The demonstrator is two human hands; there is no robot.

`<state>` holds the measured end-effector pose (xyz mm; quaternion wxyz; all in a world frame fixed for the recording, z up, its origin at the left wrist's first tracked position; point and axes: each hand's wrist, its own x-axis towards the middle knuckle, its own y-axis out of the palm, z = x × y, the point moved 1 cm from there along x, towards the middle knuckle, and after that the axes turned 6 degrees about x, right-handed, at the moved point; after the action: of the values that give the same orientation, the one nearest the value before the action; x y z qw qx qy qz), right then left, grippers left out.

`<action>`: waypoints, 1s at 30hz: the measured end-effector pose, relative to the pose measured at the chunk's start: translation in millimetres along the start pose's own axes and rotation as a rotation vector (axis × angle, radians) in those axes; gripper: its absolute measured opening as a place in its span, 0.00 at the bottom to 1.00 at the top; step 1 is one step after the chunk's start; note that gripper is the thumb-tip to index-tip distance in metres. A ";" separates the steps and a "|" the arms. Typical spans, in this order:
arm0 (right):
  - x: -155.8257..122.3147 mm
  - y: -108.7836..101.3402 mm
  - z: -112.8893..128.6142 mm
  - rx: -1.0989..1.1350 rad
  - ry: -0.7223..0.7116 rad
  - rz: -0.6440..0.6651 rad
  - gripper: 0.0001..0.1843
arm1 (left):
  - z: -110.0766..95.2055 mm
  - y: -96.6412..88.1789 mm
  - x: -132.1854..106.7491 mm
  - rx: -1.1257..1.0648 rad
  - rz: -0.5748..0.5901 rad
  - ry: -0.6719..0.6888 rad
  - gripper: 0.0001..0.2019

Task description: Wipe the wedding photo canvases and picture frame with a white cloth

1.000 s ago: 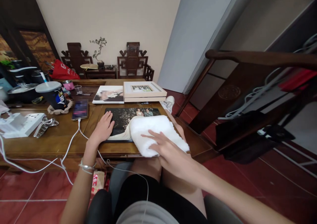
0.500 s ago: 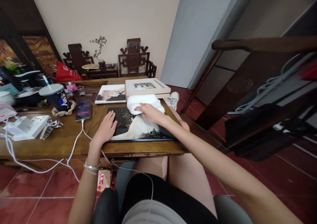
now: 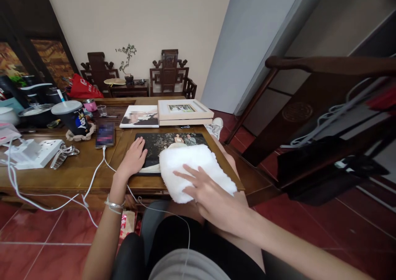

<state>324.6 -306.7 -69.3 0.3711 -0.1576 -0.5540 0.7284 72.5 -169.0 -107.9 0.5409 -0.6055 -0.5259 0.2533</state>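
Left hand (image 3: 134,158) lies flat, fingers extended, on the left end of a dark rectangular photo panel (image 3: 151,148) showing a couple, gripping nothing; silver-coloured bracelet (image 3: 114,206) on that wrist. Right hand (image 3: 204,189) rests fingers spread on top of a white fluffy folded cloth (image 3: 193,155), not clenched. Cloth is just below frame centre, covers the panel's lower right, lower part hangs past the near edge of the brown wooden table (image 3: 62,183). Panel lies flat on table, centre of frame. Above it, a pale box-shaped picture frame (image 3: 198,108) beside a white-edged photo print (image 3: 140,121). Dark phone (image 3: 105,135) left of centre, white cable (image 3: 94,174) plugged in
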 end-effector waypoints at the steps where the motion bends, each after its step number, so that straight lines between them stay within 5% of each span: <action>1: 7.3 0.2 -3.2 -0.005 0.002 0.000 0.29 | 0.1 -0.2 -0.2 -0.003 0.001 0.001 0.27; 9: 108.3 -10.4 -53.5 -0.153 0.118 0.000 0.31 | -1.1 -3.3 -1.0 -0.019 0.005 -0.021 0.27; 14: 138.8 -10.0 -69.6 -0.213 0.207 -0.045 0.32 | 0.7 -3.8 -1.2 -0.017 0.002 0.000 0.27; 18: 121.3 -3.5 -55.2 -0.218 0.181 -0.053 0.31 | 0.0 -3.5 -1.2 -0.017 0.003 -0.001 0.27; 26: 25.4 7.0 13.2 -0.069 0.032 0.035 0.31 | -3.4 -3.2 -2.0 -0.024 0.028 -0.031 0.28; 30: 21.4 3.9 20.0 -0.018 0.001 0.057 0.30 | -3.1 -2.5 -2.3 -0.031 0.021 -0.030 0.28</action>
<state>295.9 -305.6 -62.3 0.3491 -0.1768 -0.5556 0.7336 73.5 -172.7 -105.3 0.5209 -0.6154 -0.5313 0.2601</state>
